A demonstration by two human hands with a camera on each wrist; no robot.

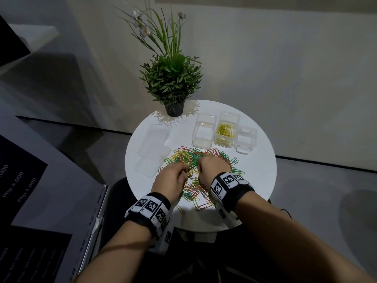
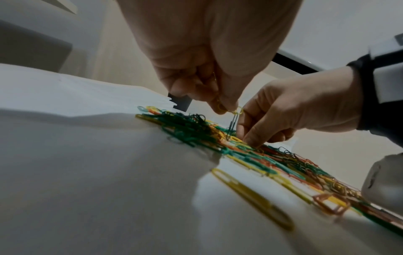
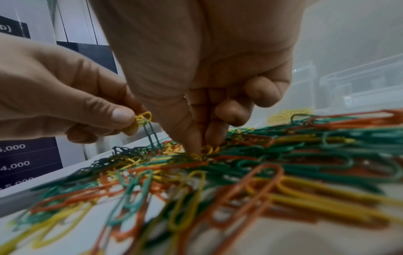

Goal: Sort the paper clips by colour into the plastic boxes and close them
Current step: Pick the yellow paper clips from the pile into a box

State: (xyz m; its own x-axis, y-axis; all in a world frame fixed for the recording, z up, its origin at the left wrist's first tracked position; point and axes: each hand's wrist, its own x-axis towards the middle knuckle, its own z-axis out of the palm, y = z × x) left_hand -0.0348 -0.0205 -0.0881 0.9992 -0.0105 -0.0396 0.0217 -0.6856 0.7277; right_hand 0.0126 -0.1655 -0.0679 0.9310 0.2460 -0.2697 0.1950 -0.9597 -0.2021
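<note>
Your left hand [image 1: 170, 177] pinches a yellow clip [image 3: 142, 119]; your right hand [image 1: 212, 167] pinches into the clip pile [image 1: 204, 158] on the round white table [image 1: 255, 170], plant [image 1: 172, 78] beside the grey wall [image 1: 285, 58].

The room was dim, with one bright pool of light on the round white table top [image 1: 255, 180], strongest near its front edge. The green potted plant [image 1: 171, 82] threw sharp leaf shadows onto the table behind its pot. The head view bent straight lines at its edges. Both wrist views were soft and noisy; the nearest yellow, green and orange paper clips [image 3: 250, 189] were blurred, and the clear plastic boxes [image 3: 359, 86] looked hazy.
</note>
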